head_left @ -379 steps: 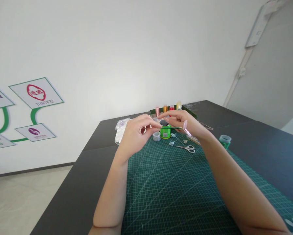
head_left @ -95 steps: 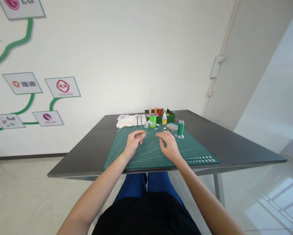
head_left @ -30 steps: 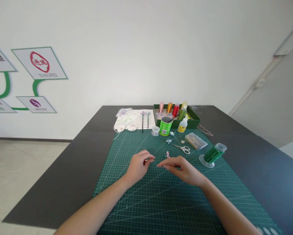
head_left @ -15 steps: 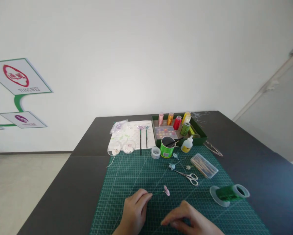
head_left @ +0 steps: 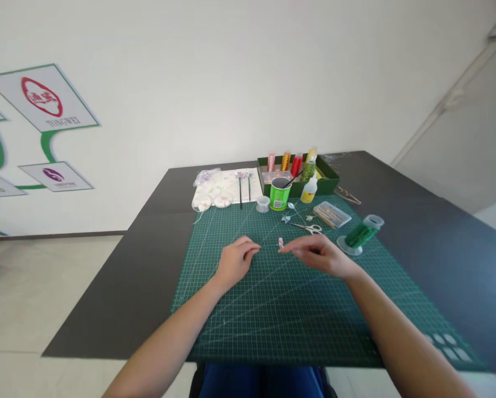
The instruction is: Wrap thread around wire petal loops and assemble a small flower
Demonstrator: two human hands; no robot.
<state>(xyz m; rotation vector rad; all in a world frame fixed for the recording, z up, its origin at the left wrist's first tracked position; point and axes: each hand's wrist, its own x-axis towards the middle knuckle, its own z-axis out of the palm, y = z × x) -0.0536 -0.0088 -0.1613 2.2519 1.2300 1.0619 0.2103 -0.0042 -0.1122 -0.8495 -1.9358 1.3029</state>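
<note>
right hand [head_left: 316,255] draws up beside pink flower [head_left: 281,242], grip unclear; left hand [head_left: 236,262], at its eight o'clock, pinches the stem [head_left: 269,245], so both seemingly attend it.

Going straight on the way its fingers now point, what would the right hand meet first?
Probably the left hand, whose fingertips face those of the right hand across a gap. The small pink flower shows right by the right fingertips and might be brushed; depth is unclear.

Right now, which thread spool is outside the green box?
The dark green spool, standing on the cutting mat near the right hand; the red spool and others sit inside the green box.
</note>
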